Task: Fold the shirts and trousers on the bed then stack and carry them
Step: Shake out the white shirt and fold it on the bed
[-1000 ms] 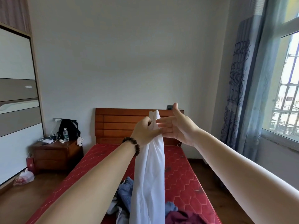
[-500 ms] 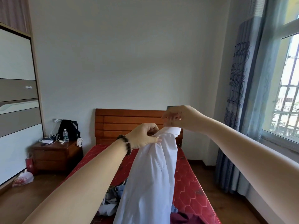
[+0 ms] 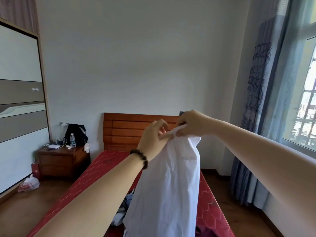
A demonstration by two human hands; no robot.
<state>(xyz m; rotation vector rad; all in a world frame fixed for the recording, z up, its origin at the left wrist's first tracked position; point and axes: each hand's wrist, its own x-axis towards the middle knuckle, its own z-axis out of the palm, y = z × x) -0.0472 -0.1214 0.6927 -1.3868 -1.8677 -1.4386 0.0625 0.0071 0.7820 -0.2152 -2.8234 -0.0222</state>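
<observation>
Gripping one white shirt (image 3: 168, 182): left hand (image 3: 153, 140), right hand (image 3: 191, 124).

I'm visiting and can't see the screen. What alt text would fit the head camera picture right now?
Two bare hands hold a white shirt up by its top edge above a red bed, the left hand and right hand both pinching the cloth. More clothes lie heaped on the bed below, with a wooden nightstand at left and a curtained window at right.

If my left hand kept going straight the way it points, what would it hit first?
Probably the right hand, which pinches the same top edge of the white shirt just ahead of the left hand; depth is uncertain.
</observation>
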